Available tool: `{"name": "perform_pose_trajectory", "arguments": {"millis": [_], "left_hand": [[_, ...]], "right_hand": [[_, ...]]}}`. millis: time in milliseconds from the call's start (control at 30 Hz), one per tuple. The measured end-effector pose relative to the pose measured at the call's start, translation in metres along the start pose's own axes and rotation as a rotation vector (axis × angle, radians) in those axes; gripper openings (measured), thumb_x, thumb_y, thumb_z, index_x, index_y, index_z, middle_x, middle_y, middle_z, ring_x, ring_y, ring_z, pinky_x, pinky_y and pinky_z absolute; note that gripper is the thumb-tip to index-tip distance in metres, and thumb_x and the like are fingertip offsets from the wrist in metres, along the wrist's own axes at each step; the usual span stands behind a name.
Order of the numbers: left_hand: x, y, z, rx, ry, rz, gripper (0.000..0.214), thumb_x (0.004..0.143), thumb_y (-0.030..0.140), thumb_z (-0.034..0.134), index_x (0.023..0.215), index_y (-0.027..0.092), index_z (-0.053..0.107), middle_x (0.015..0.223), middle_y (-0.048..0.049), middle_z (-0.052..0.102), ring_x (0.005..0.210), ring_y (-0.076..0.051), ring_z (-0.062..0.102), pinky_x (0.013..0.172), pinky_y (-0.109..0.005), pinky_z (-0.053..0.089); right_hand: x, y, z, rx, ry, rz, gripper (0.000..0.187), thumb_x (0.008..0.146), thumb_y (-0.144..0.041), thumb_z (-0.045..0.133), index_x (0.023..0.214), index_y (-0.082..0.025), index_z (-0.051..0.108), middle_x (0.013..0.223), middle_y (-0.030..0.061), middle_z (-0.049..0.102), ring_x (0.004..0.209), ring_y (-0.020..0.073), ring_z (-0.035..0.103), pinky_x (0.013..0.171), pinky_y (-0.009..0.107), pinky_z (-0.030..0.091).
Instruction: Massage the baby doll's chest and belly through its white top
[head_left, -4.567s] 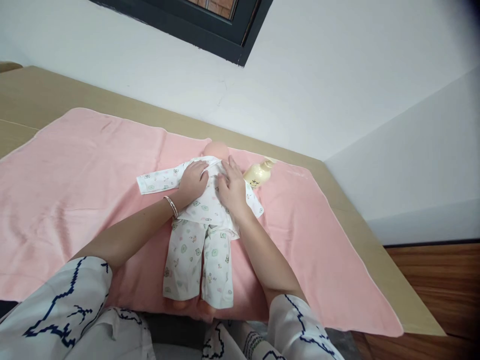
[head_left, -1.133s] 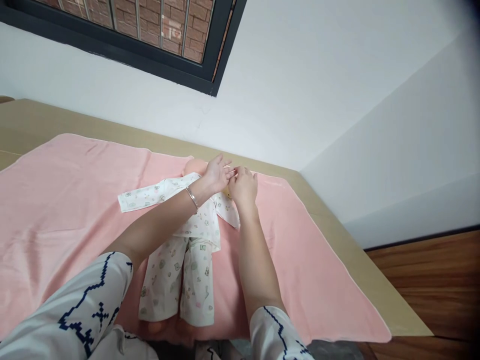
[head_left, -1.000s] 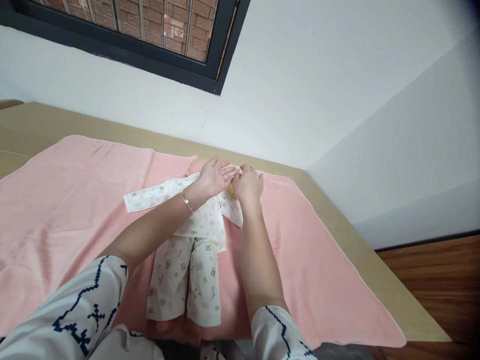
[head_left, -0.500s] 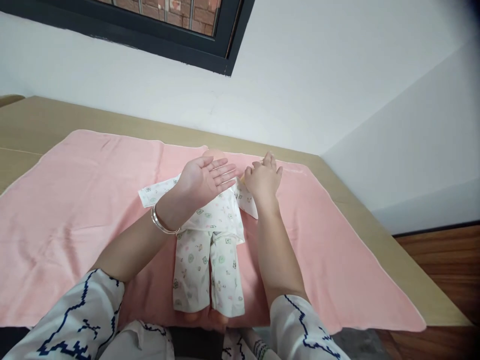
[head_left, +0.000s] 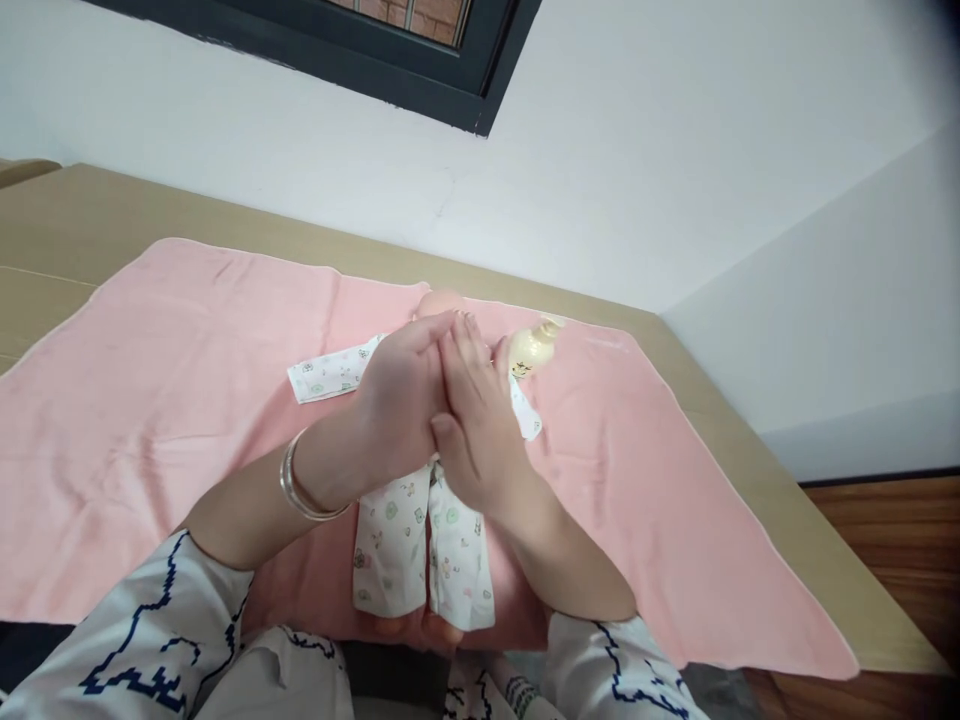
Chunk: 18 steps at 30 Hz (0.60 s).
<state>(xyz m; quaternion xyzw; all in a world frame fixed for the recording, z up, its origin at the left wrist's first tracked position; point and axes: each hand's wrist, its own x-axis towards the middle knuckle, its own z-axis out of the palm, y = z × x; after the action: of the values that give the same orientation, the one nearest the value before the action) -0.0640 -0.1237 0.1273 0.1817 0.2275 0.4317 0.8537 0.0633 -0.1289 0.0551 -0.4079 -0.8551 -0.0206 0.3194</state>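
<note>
Palms meet flat above the doll (head_left: 420,540), left hand (head_left: 394,400) against right hand (head_left: 476,425), fingers (head_left: 466,350) straight, holding nothing; I should rub evenly, gently

Your white sleeves (head_left: 150,640) carry jagged navy-blue line prints and end near the elbows; thin silver bangles (head_left: 296,490) circle the wrist behind your left hand (head_left: 397,400).

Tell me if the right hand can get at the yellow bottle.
Probably yes: the right hand, pressed flat against the left hand, holds nothing, and the bottle lies just beyond it on the towel, unobstructed.
</note>
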Motion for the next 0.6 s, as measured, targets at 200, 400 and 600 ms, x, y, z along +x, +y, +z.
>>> {"name": "perform_pose_trajectory", "arguments": {"millis": [200, 400, 600], "left_hand": [[-0.014, -0.002, -0.002, 0.074, 0.045, 0.068, 0.055, 0.1, 0.05, 0.043, 0.148, 0.024, 0.049, 0.148, -0.0089, 0.059, 0.149, -0.029, 0.044, 0.123, -0.048, 0.04], [-0.016, -0.028, 0.004, 0.078, -0.044, 0.136, 0.062, 0.103, 0.057, 0.024, 0.154, 0.026, 0.043, 0.157, -0.0009, 0.05, 0.16, -0.024, 0.02, 0.132, -0.045, 0.024], [-0.022, -0.069, -0.01, 0.383, -0.284, 0.272, 0.049, 0.105, 0.052, 0.038, 0.148, 0.033, 0.052, 0.158, 0.0057, 0.049, 0.161, -0.019, 0.014, 0.135, -0.036, 0.015]], "right_hand": [[-0.018, -0.029, 0.005, 0.05, 0.069, -0.243, 0.101, 0.096, -0.074, 0.028, 0.163, -0.012, -0.014, 0.174, 0.0141, -0.003, 0.162, 0.0353, -0.002, 0.133, 0.058, 0.009], [-0.018, -0.024, -0.015, 0.126, 0.059, -0.256, 0.079, 0.102, -0.064, 0.01, 0.164, -0.021, -0.013, 0.173, -0.0035, -0.02, 0.161, 0.0334, -0.006, 0.134, 0.057, 0.007], [-0.016, -0.008, -0.033, 0.164, 0.193, -0.11, 0.076, 0.1, -0.068, 0.009, 0.165, -0.03, -0.003, 0.174, -0.0089, -0.005, 0.161, 0.0346, -0.006, 0.131, 0.067, 0.005]]}}
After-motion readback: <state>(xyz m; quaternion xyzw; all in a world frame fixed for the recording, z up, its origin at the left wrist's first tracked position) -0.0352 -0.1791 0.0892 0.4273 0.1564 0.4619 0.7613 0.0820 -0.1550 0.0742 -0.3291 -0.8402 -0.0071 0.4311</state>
